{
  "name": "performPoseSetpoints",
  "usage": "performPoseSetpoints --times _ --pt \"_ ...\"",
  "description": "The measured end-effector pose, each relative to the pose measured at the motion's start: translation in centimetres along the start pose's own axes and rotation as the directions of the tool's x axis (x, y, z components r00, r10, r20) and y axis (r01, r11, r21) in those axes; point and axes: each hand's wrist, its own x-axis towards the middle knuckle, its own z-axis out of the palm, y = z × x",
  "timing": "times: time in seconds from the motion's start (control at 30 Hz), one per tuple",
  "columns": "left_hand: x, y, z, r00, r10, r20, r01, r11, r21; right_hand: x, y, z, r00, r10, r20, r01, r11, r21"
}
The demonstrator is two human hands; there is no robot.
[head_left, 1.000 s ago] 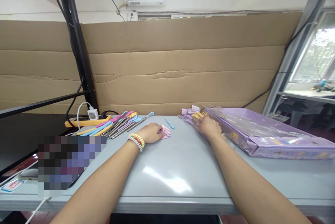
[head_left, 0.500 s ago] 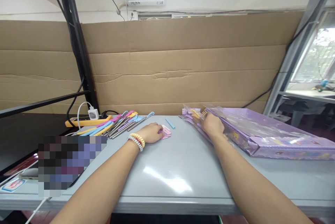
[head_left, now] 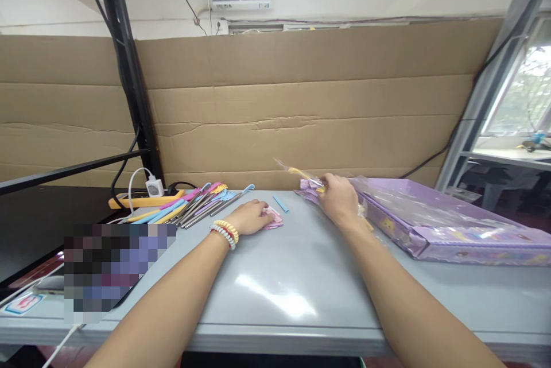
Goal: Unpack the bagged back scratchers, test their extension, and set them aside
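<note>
Right hand has lifted one clear packet, gripping it; left hand rests flat on one pink packet.

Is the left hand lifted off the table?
No, the left hand rests on a pink packet lying on the grey table.

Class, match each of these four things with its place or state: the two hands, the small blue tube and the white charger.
1 left hand
2 right hand
3 blue tube
4 charger

A plugged into the yellow strip
B holds up a clear packet
C rests on a pink packet
D lies between the hands

Pairs: 1-C, 2-B, 3-D, 4-A
</note>
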Motion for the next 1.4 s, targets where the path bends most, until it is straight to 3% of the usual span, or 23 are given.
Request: performPoseSetpoints --times 0.1,0.2,0.33,0.53,0.67,0.8,0.97,1.1,1.23,1.33,1.4 --pt "0.2 0.4 -0.1 0.991 -0.021 -0.13 0.0 0.986 -0.164 -0.4 -0.8 0.4 0.996 -0.084 0.003 0.084 0.996 0.03" --pt "0.5 0.9 -0.4 0.979 -0.087 -0.186 0.005 0.915 -0.403 -0.8 -1.5 0.6 0.986 -0.168 -0.009 0.169 0.983 0.068" --pt "0.8 1.3 -0.7 0.969 -0.213 -0.122 0.075 0.728 -0.682 -1.3 -2.7 1.0 0.95 -0.31 -0.022 0.311 0.945 0.105" --pt "0.8 2.4 -0.4 0.974 -0.227 0.023 0.127 0.455 -0.881 -2.2 -4.3 1.5 0.857 -0.511 -0.066 0.515 0.846 0.135" --pt "0.9 2.8 -0.5 0.972 -0.235 0.016 0.077 0.257 -0.963 -2.5 -5.0 1.5 0.82 -0.563 -0.102 0.572 0.809 0.137" --pt "1.1 3.0 -0.8 0.957 -0.29 0.014 0.031 0.054 -0.998 -2.6 -5.6 1.2 0.826 -0.554 -0.109 0.564 0.813 0.143" --pt "1.2 2.8 -1.0 0.927 -0.366 -0.087 -0.092 0.005 -0.996 -2.8 -6.3 0.8 0.865 -0.495 -0.084 0.501 0.843 0.196" --pt "1.2 2.4 -1.4 0.895 -0.42 -0.152 -0.176 -0.019 -0.984 -2.8 -5.9 0.5 0.946 -0.32 0.049 0.292 0.909 0.298" --pt "1.2 2.3 -1.8 0.872 -0.464 -0.156 -0.187 -0.022 -0.982 -2.7 -5.4 0.2 0.92 -0.301 0.251 0.186 0.9 0.394" --pt "1.1 2.3 -1.8 0.881 -0.448 -0.15 -0.176 -0.017 -0.984 -2.8 -5.6 0.1 0.909 -0.318 0.27 0.186 0.888 0.42" --pt "1.0 2.4 -1.6 0.91 -0.389 -0.142 -0.155 -0.002 -0.988 -3.0 -5.8 0.3 0.912 -0.319 0.258 0.192 0.888 0.418"
